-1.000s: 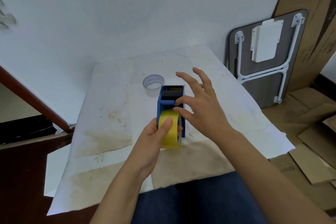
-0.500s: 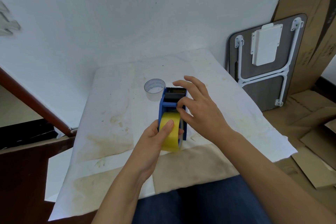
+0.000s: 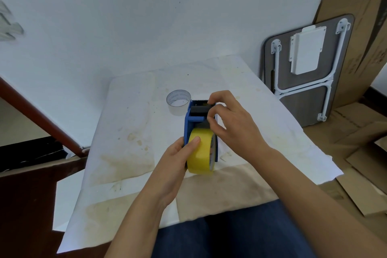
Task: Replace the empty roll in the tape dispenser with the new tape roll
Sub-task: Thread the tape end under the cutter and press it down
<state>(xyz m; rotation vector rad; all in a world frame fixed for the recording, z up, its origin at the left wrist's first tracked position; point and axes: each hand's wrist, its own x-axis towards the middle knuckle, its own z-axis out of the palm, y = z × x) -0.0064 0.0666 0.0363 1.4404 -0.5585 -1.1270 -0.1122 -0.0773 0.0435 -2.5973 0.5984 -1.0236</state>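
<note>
Stained paper covers the tabletop (image 3: 129, 132), with the blue dispenser (image 3: 188, 123) mid-table. Left hand (image 3: 176, 165) is clamped on the yellow roll (image 3: 202, 153) seated in it, right hand (image 3: 232, 125) pinches at the dispenser's front, and the empty core (image 3: 178, 104) stands just behind.

My left hand (image 3: 178, 165) reaches in from the near left, forearm bare, palm turned right; its thumb lies flat on top of the yellow tape roll (image 3: 201, 151) while the other fingers curl out of sight behind it; my right hand (image 3: 234, 125) comes in from the near right, wrist bent, back of the hand up; its fingers (image 3: 216, 109) are curled and pinched together at the far end of the blue tape dispenser (image 3: 189, 119), index tip farthest out.
</note>
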